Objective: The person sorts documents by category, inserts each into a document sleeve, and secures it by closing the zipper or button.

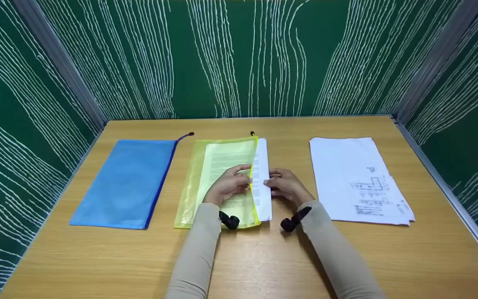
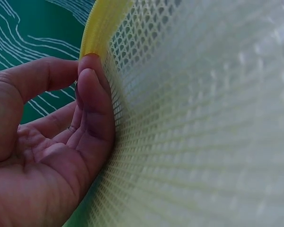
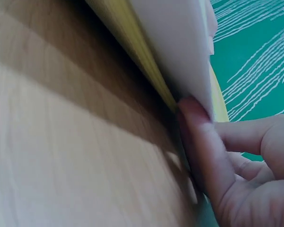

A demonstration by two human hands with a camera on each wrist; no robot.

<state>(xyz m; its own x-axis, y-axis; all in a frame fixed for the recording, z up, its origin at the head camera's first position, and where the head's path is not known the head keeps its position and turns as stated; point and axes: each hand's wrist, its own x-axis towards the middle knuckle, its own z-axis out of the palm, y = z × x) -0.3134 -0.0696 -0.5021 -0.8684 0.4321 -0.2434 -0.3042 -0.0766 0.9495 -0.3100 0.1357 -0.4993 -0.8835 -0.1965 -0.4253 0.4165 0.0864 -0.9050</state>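
Observation:
A yellow mesh zip folder (image 1: pixel 186 203) lies at the middle of the table, with printed sheets showing through it. From its right-hand opening sticks out a strip of white paper sheets (image 1: pixel 262 203). My left hand (image 1: pixel 231 183) lies over the folder and pinches its yellow zip edge (image 2: pixel 97 35) between thumb and fingers, as the left wrist view shows. On the other side, my right hand (image 1: pixel 287 185) pinches the outer edge of the sheets, thumb on one face and fingers on the other. The sheets' inner part is covered by the folder.
To the left lies a blue zip folder (image 1: pixel 125 187) with a dark zip pull. At the right is a stack of white papers (image 1: pixel 342 166), the top sheet bearing a drawing. Green panels (image 1: pixel 239 62) with white wavy lines wall the wooden table (image 1: pixel 255 257) at the back and sides.

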